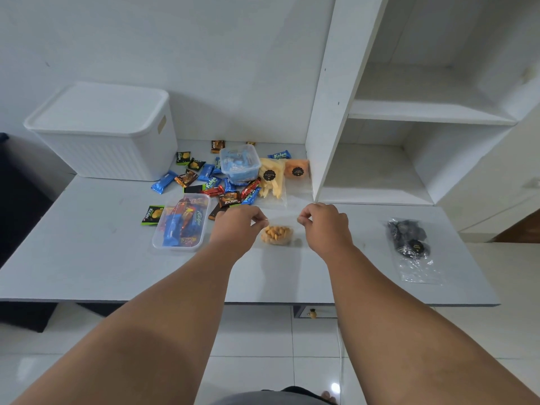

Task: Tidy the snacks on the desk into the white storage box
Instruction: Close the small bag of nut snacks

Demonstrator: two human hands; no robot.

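Note:
The white storage box (111,153) stands lidded at the desk's back left. Between my hands a clear bag of small orange snacks (277,234) stands on the desk. My left hand (238,226) pinches its top left corner and my right hand (324,222) pinches its top right corner. Loose wrapped snacks (204,178) lie scattered behind. A clear tub of wrapped bars (182,222) sits left of my left hand. A second clear tub of blue packets (240,163) sits further back. Bags of yellow sticks (271,179) and orange crackers (296,169) lie beside it.
A bag of dark cookies (409,244) lies at the desk's right. White shelving (333,112) rises at the back right, its side panel just behind my right hand. The desk's front edge (146,299) runs below my forearms, with tiled floor beneath.

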